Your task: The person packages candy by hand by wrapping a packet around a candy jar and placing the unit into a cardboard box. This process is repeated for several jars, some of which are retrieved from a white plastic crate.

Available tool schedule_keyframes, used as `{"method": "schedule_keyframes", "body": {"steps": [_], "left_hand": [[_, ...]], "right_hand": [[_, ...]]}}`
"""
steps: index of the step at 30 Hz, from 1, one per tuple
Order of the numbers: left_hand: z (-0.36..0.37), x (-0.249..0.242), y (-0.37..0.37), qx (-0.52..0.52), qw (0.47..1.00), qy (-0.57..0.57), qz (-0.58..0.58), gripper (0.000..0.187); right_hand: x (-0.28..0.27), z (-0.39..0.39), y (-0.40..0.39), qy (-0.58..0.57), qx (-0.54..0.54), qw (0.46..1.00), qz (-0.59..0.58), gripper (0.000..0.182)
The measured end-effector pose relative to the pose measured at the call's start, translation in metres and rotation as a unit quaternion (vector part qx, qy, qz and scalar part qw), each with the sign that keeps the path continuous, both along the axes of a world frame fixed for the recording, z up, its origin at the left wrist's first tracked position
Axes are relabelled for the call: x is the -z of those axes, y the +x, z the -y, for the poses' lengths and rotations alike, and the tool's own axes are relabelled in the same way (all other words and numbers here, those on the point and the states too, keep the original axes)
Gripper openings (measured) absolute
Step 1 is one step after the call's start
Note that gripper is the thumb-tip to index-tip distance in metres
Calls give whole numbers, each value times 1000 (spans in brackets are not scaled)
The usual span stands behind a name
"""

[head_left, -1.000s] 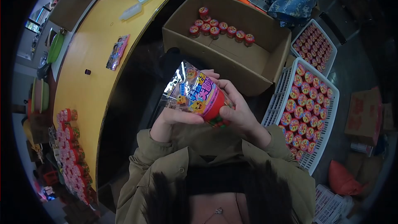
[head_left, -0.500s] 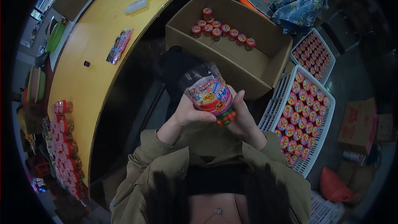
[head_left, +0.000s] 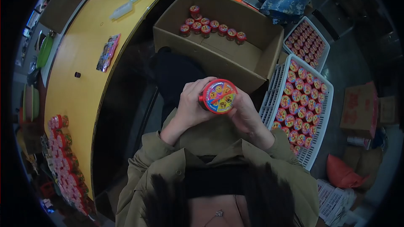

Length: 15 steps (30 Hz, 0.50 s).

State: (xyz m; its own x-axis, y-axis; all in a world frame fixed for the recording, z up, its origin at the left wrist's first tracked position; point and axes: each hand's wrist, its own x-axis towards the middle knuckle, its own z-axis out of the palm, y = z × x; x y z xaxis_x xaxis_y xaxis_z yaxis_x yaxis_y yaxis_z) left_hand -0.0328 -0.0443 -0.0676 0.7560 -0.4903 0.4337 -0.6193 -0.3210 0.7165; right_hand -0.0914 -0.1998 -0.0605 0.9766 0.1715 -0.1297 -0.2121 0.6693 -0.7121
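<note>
Between my two hands is a jar [head_left: 219, 96], its round red-rimmed lid with a colourful printed label facing up toward me. My left hand [head_left: 191, 106] is wrapped round its left side, and my right hand [head_left: 246, 113] is closed against its right side. The jar's body is mostly hidden below the lid and behind my fingers. Just beyond my hands stands an open cardboard box [head_left: 210, 56] with several red-lidded jars [head_left: 205, 30] inside, near its far side.
On the right, a white crate [head_left: 324, 126] and a farther one [head_left: 325, 50] hold many red-lidded jars. The yellow table [head_left: 75, 101] at left bears wrapped packets [head_left: 108, 53], a small dark cap [head_left: 77, 75] and clustered jars [head_left: 67, 164]. A carton [head_left: 357, 109] stands far right.
The jar has turned: its printed side and colourful contents showed before, and now its lid faces me. Both hands have shifted their hold around it. The view has moved slightly.
</note>
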Motion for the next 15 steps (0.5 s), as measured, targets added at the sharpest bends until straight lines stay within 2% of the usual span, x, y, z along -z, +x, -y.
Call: {"method": "schedule_keyframes", "body": {"steps": [2, 3, 6, 8, 10, 11, 12, 13, 14, 15], "left_hand": [[0, 7, -2, -7, 998, -9, -67, 67], [0, 10, -3, 0, 998, -8, -68, 67], [4, 14, -3, 22, 997, 8, -68, 71], [5, 10, -4, 34, 998, 41, -25, 83], [-9, -4, 6, 43, 987, 154, 12, 100], [-22, -9, 18, 15, 990, 142, 9, 96], [-38, -9, 36, -24, 997, 60, -33, 83], [-67, -3, 61, -107, 992, 37, -62, 66], [-96, 5, 90, -211, 972, -19, -106, 57], [-153, 14, 141, -291, 946, 126, 65, 54]], "right_hand": [[-9, 1, 0, -11, -4, 999, -34, 65], [-12, 1, 0, -23, -17, 997, -71, 61], [-5, 3, -2, -16, -5, 997, -81, 54], [-3, 10, -9, 12, 4, 996, -84, 54], [8, 29, -28, 47, 40, 995, -74, 55], [15, 49, -43, 32, 88, 993, -70, 57], [19, 71, -61, 14, 130, 989, -69, 58], [20, 98, -85, -8, 191, 980, -58, 62], [23, 126, -112, -69, 268, 958, -77, 63], [27, 153, -144, -127, 333, 929, -96, 64]]}}
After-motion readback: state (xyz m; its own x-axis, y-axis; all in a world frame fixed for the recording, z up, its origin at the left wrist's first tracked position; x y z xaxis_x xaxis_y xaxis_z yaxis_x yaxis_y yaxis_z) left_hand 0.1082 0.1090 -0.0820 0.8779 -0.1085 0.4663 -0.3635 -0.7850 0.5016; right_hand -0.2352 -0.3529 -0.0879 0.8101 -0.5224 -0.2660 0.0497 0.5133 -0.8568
